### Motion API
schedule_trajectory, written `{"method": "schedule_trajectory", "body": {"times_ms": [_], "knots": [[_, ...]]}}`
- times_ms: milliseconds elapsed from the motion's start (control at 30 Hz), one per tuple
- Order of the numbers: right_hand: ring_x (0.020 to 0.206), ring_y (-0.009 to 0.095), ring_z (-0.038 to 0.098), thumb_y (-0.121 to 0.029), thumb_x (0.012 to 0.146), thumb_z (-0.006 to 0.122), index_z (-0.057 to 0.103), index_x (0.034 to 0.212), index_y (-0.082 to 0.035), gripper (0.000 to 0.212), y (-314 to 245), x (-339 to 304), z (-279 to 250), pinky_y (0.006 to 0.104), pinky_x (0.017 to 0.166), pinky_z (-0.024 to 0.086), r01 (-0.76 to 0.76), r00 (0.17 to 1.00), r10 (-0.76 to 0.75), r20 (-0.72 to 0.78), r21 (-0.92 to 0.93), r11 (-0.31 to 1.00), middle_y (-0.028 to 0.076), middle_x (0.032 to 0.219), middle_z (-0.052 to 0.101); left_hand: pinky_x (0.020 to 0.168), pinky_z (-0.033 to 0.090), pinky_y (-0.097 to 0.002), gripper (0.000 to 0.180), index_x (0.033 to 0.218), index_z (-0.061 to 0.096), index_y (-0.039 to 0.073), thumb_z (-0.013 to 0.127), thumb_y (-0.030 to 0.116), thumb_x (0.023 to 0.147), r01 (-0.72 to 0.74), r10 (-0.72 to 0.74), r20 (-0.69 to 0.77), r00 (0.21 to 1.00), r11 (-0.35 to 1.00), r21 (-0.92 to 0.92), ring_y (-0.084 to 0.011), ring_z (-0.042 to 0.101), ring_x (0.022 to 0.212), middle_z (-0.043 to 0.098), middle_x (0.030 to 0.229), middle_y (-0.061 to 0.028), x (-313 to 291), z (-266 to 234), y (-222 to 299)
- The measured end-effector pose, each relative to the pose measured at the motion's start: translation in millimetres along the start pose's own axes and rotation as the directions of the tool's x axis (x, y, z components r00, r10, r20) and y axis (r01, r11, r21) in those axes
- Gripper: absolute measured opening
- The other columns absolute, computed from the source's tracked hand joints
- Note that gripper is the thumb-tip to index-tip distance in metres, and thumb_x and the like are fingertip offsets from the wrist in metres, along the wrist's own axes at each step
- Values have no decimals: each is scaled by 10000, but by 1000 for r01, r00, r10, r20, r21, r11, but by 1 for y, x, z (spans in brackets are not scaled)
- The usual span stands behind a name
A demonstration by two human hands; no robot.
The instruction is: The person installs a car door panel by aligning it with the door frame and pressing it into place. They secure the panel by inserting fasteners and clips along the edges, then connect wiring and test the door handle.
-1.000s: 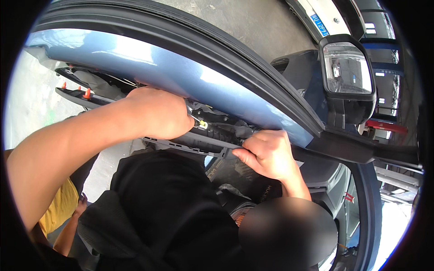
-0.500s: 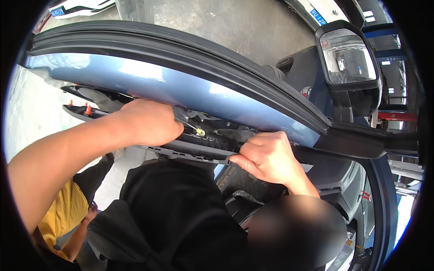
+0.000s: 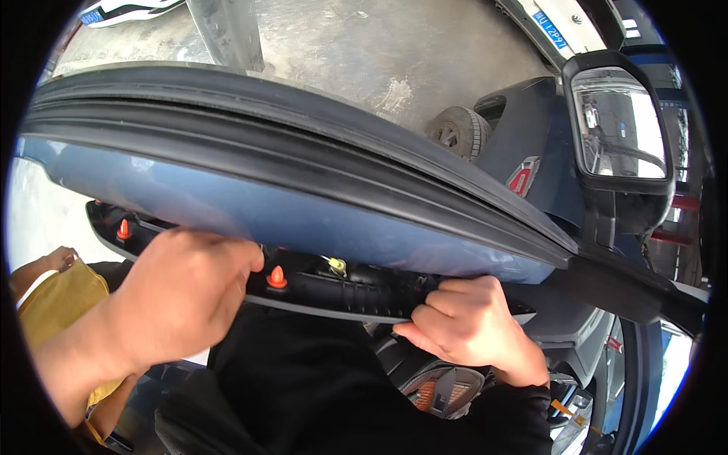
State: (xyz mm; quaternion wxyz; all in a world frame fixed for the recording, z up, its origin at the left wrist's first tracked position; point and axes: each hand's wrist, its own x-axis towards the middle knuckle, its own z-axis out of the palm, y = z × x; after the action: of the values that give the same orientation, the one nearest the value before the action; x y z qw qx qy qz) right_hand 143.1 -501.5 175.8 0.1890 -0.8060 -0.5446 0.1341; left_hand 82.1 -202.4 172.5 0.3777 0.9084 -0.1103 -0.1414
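A black door trim panel [image 3: 334, 296] stands tilted away from the blue car door [image 3: 303, 212], its back side facing up. Orange clips stick up from it, one of them [image 3: 277, 277] just right of my left hand. Between door and panel sits a small yellow-green fitting [image 3: 334, 265]. My right hand [image 3: 466, 322] grips the panel near its right end, thumb on its outer edge, fingertips hidden behind it. Over the panel's left part my left hand [image 3: 193, 284] is closed, its fingers tucked down by the door; what they hold is hidden.
Black rubber sealing strips [image 3: 303, 159] run along the door's top. A side mirror [image 3: 622, 129] juts out at the right. Beyond the door are a wheel [image 3: 459, 133] and a grey pillar [image 3: 224, 34]. A person in a yellow garment [image 3: 68, 303] is at the lower left.
My view has shifted, and the door appears lower. My left hand has moved left and nearer along the panel, uncovering an orange clip. The right hand keeps its grip on the panel.
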Motion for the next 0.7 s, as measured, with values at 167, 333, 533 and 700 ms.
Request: {"method": "schedule_trajectory", "body": {"times_ms": [167, 333, 533, 700], "knots": [[407, 167, 380, -212, 678, 787, 482, 534, -85, 360, -3, -1, -2, 298, 364, 305, -31, 999, 31, 17, -21, 999, 8, 498, 340, 675, 503, -427, 85, 840, 613, -47, 581, -1, 775, -28, 28, 23, 999, 1000, -8, -368, 623, 705, 645, 769, -194, 4, 1, -7], [418, 180, 406, -197, 665, 777, 503, 547, -84, 318, -1, 3, -1, 309, 375, 326, 1, 1000, -1, -3, 5, 1000, 19, 507, 355, 606, 532, -426, 307, 637, 612, -42, 560, 182, 840, 137, -179, 146, 973, 955, 261, -371, 623, 598, 607, 616, -199, 16, 9, 17], [448, 183, 433, -175, 701, 761, 441, 556, -102, 359, 0, -2, 2, 314, 381, 367, 11, 1000, -11, -4, -26, 1000, 16, 535, 374, 745, 524, -440, 338, 685, 628, -44, 509, 239, 827, 263, -384, 335, 860, 897, 355, -380, 634, 706, 634, 713, -205, 34, 13, 21], [457, 191, 474, -189, 690, 761, 457, 552, -107, 344, -3, -2, 5, 321, 405, 401, 18, 998, -22, -52, -58, 998, 17, 522, 397, 759, 505, -446, 307, 758, 636, -41, 505, 227, 834, 26, -183, 373, 910, 921, 388, -384, 617, 761, 619, 735, -215, 30, 18, 11]]}}
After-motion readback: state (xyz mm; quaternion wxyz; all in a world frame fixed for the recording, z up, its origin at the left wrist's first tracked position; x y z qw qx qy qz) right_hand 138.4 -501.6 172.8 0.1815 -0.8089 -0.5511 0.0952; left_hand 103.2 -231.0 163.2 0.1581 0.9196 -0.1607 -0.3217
